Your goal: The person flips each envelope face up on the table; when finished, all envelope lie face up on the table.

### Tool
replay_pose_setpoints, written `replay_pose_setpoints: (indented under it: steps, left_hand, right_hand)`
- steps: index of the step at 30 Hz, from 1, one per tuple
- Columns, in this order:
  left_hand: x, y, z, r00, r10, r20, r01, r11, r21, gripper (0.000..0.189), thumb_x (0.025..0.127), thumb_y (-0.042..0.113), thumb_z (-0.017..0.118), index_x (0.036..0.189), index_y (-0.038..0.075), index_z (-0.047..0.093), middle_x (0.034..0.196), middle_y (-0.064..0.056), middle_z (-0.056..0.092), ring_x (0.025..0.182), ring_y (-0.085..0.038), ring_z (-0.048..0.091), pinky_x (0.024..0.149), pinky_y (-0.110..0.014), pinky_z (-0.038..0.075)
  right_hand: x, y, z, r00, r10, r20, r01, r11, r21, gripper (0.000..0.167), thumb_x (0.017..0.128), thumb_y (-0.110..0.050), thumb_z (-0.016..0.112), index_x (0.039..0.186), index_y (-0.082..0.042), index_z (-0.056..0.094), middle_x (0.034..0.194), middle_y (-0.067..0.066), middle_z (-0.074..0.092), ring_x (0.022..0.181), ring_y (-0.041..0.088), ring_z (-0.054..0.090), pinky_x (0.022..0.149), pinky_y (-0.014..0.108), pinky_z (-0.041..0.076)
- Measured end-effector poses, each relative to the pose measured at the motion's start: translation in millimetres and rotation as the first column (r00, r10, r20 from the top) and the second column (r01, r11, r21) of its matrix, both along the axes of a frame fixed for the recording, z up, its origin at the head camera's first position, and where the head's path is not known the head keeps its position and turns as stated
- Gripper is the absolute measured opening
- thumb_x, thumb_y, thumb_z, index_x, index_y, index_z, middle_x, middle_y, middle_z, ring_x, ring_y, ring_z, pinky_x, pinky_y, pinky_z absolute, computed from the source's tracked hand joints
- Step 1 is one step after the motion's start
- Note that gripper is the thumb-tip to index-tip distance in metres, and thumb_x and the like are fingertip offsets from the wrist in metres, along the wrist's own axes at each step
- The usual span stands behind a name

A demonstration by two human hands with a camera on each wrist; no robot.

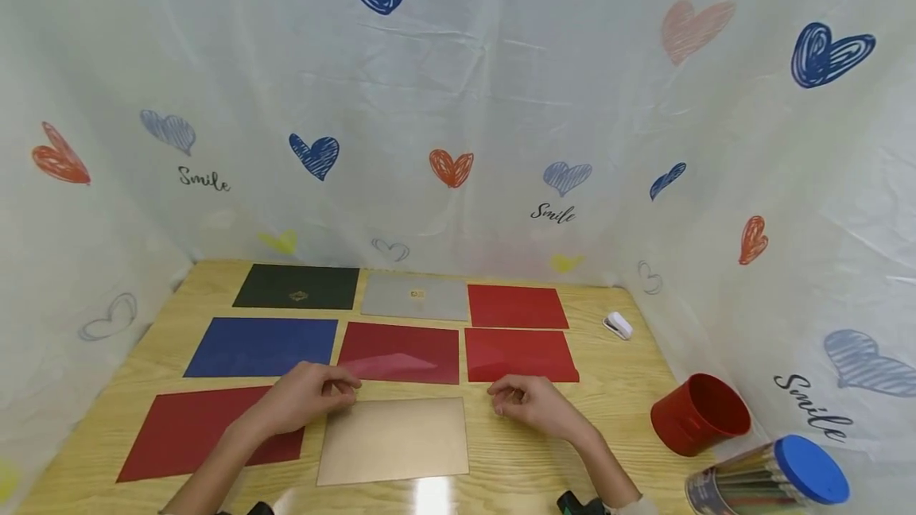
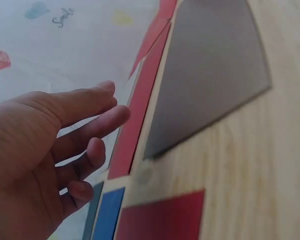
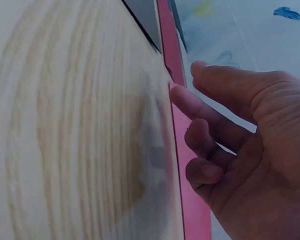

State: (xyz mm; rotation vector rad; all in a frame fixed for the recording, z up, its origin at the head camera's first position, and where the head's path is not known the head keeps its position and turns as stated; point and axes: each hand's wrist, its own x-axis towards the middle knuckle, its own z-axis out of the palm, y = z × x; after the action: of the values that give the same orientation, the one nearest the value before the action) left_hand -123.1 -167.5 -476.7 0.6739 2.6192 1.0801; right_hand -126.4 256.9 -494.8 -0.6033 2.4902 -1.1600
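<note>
Over the upper left corner of a gold envelope-like sheet point(image 1: 393, 442) hovers my left hand point(image 1: 308, 394), fingers loosely curled around nothing. A dark red sheet point(image 1: 207, 427) lies partly under that forearm. My right hand point(image 1: 540, 408) is off to the right of the gold sheet, just below a bright red one point(image 1: 521, 354); its fingers are relaxed and hold nothing. Between the hands, farther back, lies a crimson sheet point(image 1: 399, 352), with a blue sheet point(image 1: 261, 346) on its left. In the left wrist view the gold sheet point(image 2: 210, 65) looks grey, apart from the fingers.
The back row has a dark green sheet point(image 1: 296, 286) with a gold emblem, a silver-grey sheet point(image 1: 415, 296) and another red sheet point(image 1: 518, 306). At right are a small white stapler-like object point(image 1: 618, 325), a red cup point(image 1: 697, 416) and a blue-lidded tub of pencils point(image 1: 766, 479).
</note>
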Motion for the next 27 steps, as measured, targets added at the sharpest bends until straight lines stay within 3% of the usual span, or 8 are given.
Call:
replay_pose_setpoints:
  steps: [6, 15, 22, 27]
  left_hand:
    - [16.8, -9.7, -6.0, 0.999, 0.033, 0.034, -0.030, 0.997, -0.070, 0.021, 0.091, 0.032, 0.074, 0.107, 0.020, 0.077, 0.087, 0.019, 0.069, 0.077, 0.004, 0.061, 0.068, -0.023, 0.052]
    - [27.2, -17.6, -2.2, 0.990, 0.143, -0.011, -0.142, 0.970, -0.198, 0.018, 0.087, 0.032, 0.078, 0.104, 0.025, 0.077, 0.086, 0.022, 0.068, 0.078, 0.005, 0.061, 0.071, -0.027, 0.053]
    - [26.9, -26.8, -3.3, 0.999, 0.024, 0.032, -0.020, 0.994, -0.107, 0.023, 0.092, 0.034, 0.072, 0.108, 0.018, 0.077, 0.094, 0.016, 0.072, 0.083, 0.001, 0.066, 0.074, -0.027, 0.055]
    - [28.3, -23.0, -8.1, 0.997, -0.008, 0.076, 0.010, 1.000, -0.025, 0.023, 0.094, 0.031, 0.071, 0.110, 0.015, 0.076, 0.096, 0.012, 0.073, 0.084, 0.001, 0.067, 0.072, -0.024, 0.055]
  right_hand:
    - [5.0, -8.5, -2.3, 0.995, 0.055, 0.079, -0.051, 0.997, -0.053, 0.023, 0.094, -0.017, 0.072, 0.116, -0.009, 0.072, 0.102, 0.001, 0.074, 0.092, 0.009, 0.068, 0.077, 0.022, 0.056]
    - [8.0, -16.1, -2.5, 0.992, 0.076, 0.097, -0.070, 0.995, -0.069, 0.025, 0.095, -0.018, 0.072, 0.118, -0.010, 0.071, 0.105, -0.001, 0.075, 0.095, 0.007, 0.069, 0.079, 0.023, 0.055]
    - [7.6, -19.3, -7.3, 0.990, 0.077, 0.120, -0.066, 0.994, -0.089, 0.024, 0.096, -0.021, 0.070, 0.118, -0.012, 0.071, 0.107, -0.001, 0.075, 0.097, 0.008, 0.070, 0.080, 0.024, 0.056]
    - [8.8, -21.3, -9.4, 0.988, 0.090, 0.125, -0.077, 0.991, -0.110, 0.022, 0.097, -0.023, 0.069, 0.117, -0.014, 0.072, 0.108, 0.000, 0.075, 0.098, 0.008, 0.070, 0.080, 0.024, 0.056]
